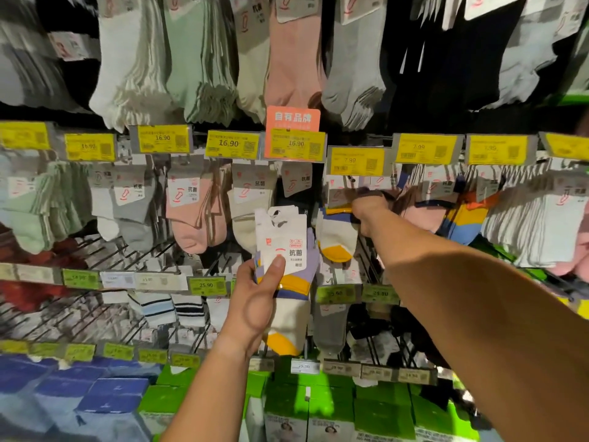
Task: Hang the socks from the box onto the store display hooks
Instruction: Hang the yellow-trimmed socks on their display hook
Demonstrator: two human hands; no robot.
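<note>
My left hand (255,295) grips a stack of white, purple and yellow socks (288,282) with white card labels, held upright in front of the display. My right hand (369,212) reaches up to the display hook (352,180) under a yellow 7.99 price tag (357,161), its fingers curled round the top of a matching white and yellow sock pair (334,237) hanging there. The fingertips are blurred and partly hidden behind the labels. No box is in view.
Rows of hanging socks fill the wire hooks above and to both sides, each with a yellow price tag. An orange sign (293,119) sticks out at centre. Bare wire hooks (105,250) show at the lower left. Green boxes (334,403) and blue packs (95,387) line the bottom shelf.
</note>
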